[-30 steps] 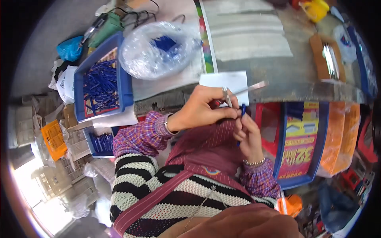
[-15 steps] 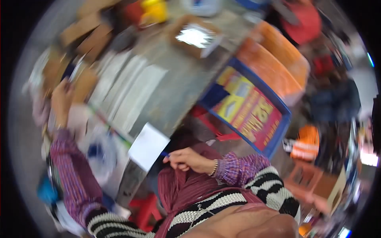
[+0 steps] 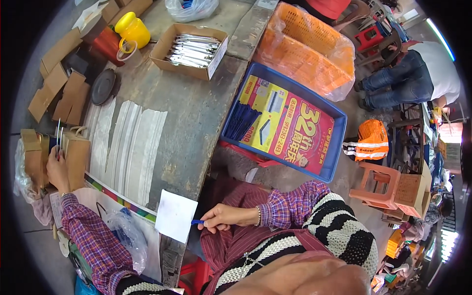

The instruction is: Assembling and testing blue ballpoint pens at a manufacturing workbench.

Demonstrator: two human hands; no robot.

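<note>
My left hand [image 3: 58, 169] is stretched out to the far left beside an open cardboard box [image 3: 76, 152]. Its fingers pinch slim silvery sticks [image 3: 59, 135] that point upward; their exact kind is not clear. Close to my lap, my right hand [image 3: 223, 217] grips a small blue stick [image 3: 197, 221], mostly hidden by the fingers. The stick's tip meets the edge of a white square pad [image 3: 176, 215] at the table's near edge. Farther off, a shallow cardboard box [image 3: 189, 72] holds several slim silvery pieces. Several dark blue sticks [image 3: 242, 122] lie in a blue tray [image 3: 339, 147].
White strips [image 3: 130, 152] lie lengthwise on the worn table [image 3: 182, 123]. A yellow jug [image 3: 132, 30] and a round dark lid [image 3: 103, 86] stand beyond. Orange crates [image 3: 305, 54] sit past the tray. A plastic bag [image 3: 128, 236] lies by my left forearm. Another person [image 3: 418, 73] bends over at right.
The view has turned and sharpened from blur. My left hand shows lower in the picture, with the silvery sticks now distinct. My right hand keeps the blue stick beside the white pad.
</note>
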